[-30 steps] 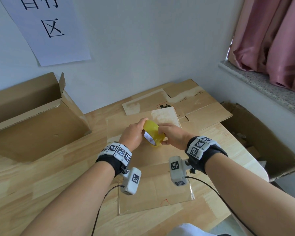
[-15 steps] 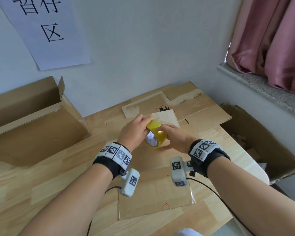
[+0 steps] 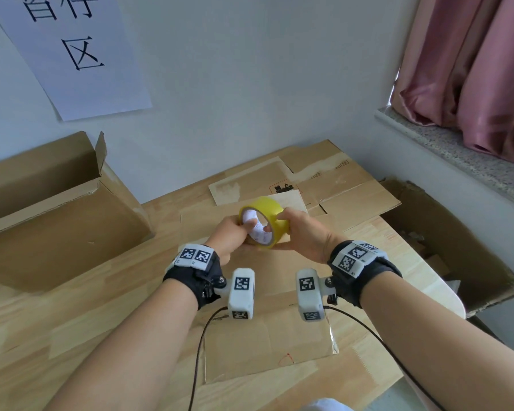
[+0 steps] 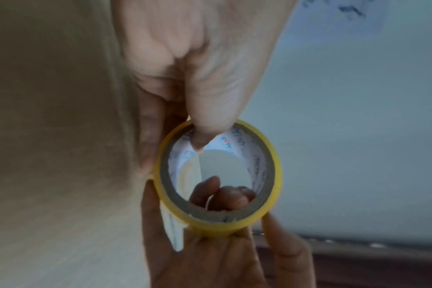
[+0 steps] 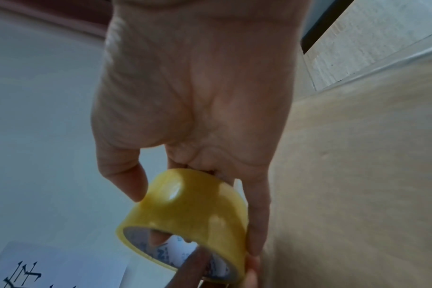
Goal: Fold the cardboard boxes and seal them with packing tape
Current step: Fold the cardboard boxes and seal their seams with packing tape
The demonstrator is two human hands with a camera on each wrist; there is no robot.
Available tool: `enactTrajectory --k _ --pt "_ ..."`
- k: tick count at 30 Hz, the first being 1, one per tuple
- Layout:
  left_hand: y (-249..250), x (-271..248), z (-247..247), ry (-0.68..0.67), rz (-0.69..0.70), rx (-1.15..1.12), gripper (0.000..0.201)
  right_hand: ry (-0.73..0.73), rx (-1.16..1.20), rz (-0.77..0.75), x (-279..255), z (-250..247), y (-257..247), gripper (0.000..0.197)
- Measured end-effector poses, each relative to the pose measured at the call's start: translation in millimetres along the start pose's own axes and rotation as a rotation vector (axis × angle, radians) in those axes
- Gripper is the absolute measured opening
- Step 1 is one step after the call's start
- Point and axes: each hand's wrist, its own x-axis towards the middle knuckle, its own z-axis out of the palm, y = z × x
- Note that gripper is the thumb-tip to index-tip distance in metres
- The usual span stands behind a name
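- Both hands on the tape roll [image 3: 264,222], lifted clear of the desk [image 3: 80,307], core opening facing me.
- Left hand [image 3: 230,238]: thumb hooked inside the core, fingers [image 4: 148,136] wrapped round the outside of the roll. Closed grip on it.
- Right hand [image 3: 306,232]: thumb on top of the yellow outer face, fingers under and round the far rim. In the left wrist view the fingertips [image 4: 232,196] show curled into the core from the far side. Also a closed grip.
- Right wrist view: roll [image 5: 192,210] sits at my fingertips, glossy yellow band, printed white liner inside the core.
- Short loose end of tape seems to stand off the roll near my right fingers in the left wrist view; blurred, can't confirm.
- Flattened cardboard box [image 3: 267,339] lies on the desk directly below both hands, nearer to me than the roll, not touched.
- More flat cardboard sheets [image 3: 339,185] stacked just beyond the hands, toward the wall.
- Open cardboard box [image 3: 57,209] well off to the left of my left hand, flap up, against the wall.
- Another worn cardboard box [image 3: 457,256] down off the desk edge, right of my right hand.
- Paper sign [image 3: 72,51] with black characters on the wall above left; pink curtain [image 3: 472,69] upper right.
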Motion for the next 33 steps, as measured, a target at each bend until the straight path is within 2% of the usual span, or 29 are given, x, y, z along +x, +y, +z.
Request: enactTrajectory --k 1,2,4,6,9,11,15,18,24,26,27,29,31,32,33 --pt "-2 3 1 -0.019 -0.040 -0.051 0.033 0.015 0.000 -0.001 1 0 -2 0.022" --pt "0 3 0 -0.018 -0.030 0.048 0.031 0.032 0.003 0.000 2 0 -3 0.020" --pt "5 4 -7 0.037 0.105 0.467 0.032 0.059 -0.030 0.010 1 -1 -5 0.016" --pt "6 5 -11 0.163 0.323 0.761 0.030 0.078 -0.129 0.020 1 -2 -6 0.015" --pt "4 2 -9 0.197 0.578 0.831 0.031 0.101 -0.262 0.016 -1 1 -4 0.016" --pt "2 3 -8 0.196 0.625 0.808 0.034 0.078 -0.295 0.008 0 6 -3 0.020" --pt "3 11 -17 0.219 0.528 0.619 0.027 0.080 -0.288 -0.032 1 11 -5 0.020" --pt "5 10 -20 0.162 0.363 0.440 0.018 0.100 -0.286 -0.048 -2 13 -14 0.014" --pt "20 3 -12 -0.002 -0.028 -0.295 0.019 0.081 -0.196 -0.112 -4 20 -42 0.011" --pt "26 -2 -11 -0.055 -0.117 -0.406 0.018 0.075 -0.200 -0.119 -7 23 -50 0.013" --pt "28 -4 -11 -0.076 -0.127 -0.350 0.023 0.079 -0.234 -0.117 -8 23 -53 0.013" --pt "29 -4 -16 -0.047 -0.042 0.004 0.034 0.101 -0.375 -0.110 -11 24 -57 0.014" --pt "33 -6 -24 0.143 0.221 0.492 0.030 0.129 -0.558 -0.092 -13 26 -60 0.015" --pt "36 -8 -25 0.225 0.382 0.657 0.032 0.141 -0.622 -0.086 -14 28 -60 0.015" --pt "39 -11 -24 0.251 0.522 0.757 0.040 0.154 -0.658 -0.083 -14 28 -61 0.016"
